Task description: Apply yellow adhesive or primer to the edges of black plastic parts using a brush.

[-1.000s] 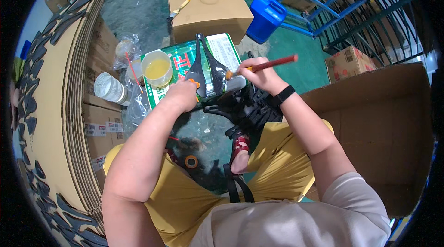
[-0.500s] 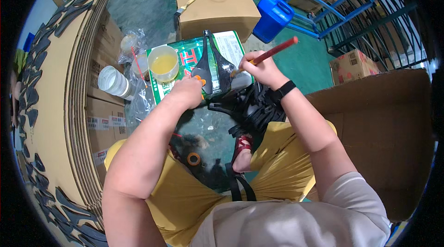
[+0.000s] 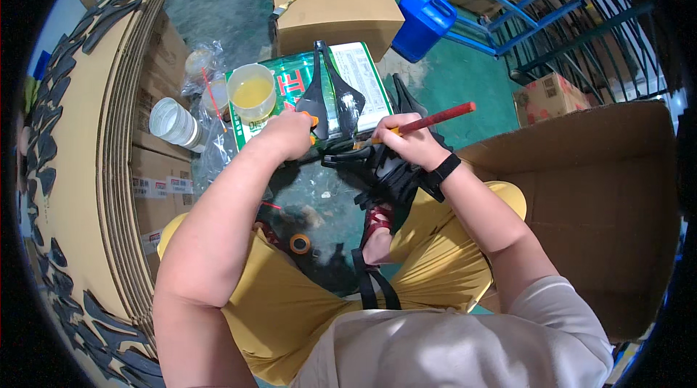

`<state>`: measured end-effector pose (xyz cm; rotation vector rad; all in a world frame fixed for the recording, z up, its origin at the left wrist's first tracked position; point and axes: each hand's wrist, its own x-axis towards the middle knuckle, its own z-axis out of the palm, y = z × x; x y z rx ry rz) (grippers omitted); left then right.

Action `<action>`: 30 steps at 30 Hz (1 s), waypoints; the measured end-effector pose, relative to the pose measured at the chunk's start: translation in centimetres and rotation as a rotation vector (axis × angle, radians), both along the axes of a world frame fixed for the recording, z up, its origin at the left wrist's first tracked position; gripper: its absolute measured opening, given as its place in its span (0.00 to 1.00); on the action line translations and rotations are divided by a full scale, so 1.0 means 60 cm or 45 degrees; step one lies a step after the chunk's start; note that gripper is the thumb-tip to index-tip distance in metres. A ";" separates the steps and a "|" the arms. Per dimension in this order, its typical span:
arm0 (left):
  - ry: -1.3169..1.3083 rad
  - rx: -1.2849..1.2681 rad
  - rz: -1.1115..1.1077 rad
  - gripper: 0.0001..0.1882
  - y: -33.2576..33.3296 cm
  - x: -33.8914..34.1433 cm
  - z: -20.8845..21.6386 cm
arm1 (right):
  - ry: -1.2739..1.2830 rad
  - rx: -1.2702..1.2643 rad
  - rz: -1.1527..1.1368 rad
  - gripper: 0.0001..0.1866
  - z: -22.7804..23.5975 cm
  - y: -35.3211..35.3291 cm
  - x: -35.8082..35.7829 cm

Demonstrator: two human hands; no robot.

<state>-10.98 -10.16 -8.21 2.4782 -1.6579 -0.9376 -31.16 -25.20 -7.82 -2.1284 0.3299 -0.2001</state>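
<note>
A black, two-legged flat piece lies across a green and white box, its two legs meeting at the top. The right leg looks wet and shiny. My left hand is closed at the left leg's lower end, on a small orange tool whose kind is mostly hidden. In my right hand is a brush with a red and yellow handle. Its tip is near the right leg's lower end. A translucent cup of yellow liquid stands on the box, left of the piece.
Black pieces are heaped beside the box, near my right knee. Stacked cardboard sheets with black pieces line the left. A large open carton stands right. Beyond are a brush on a carton and a blue jerrycan.
My right hand has moved the brush down along the right leg, toward its lower end. My left hand stays at the left leg. The whole view has shifted slightly.
</note>
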 end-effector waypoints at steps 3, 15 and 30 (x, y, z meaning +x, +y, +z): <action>-0.004 -0.003 0.002 0.20 0.001 0.003 0.009 | -0.055 -0.090 -0.249 0.11 0.007 -0.011 0.000; 0.118 -0.153 0.054 0.22 0.038 0.015 0.053 | 0.005 0.332 -0.290 0.11 0.010 0.009 0.022; 0.115 -0.205 0.052 0.23 0.077 0.039 0.069 | 0.007 0.111 -0.194 0.12 0.031 0.027 0.065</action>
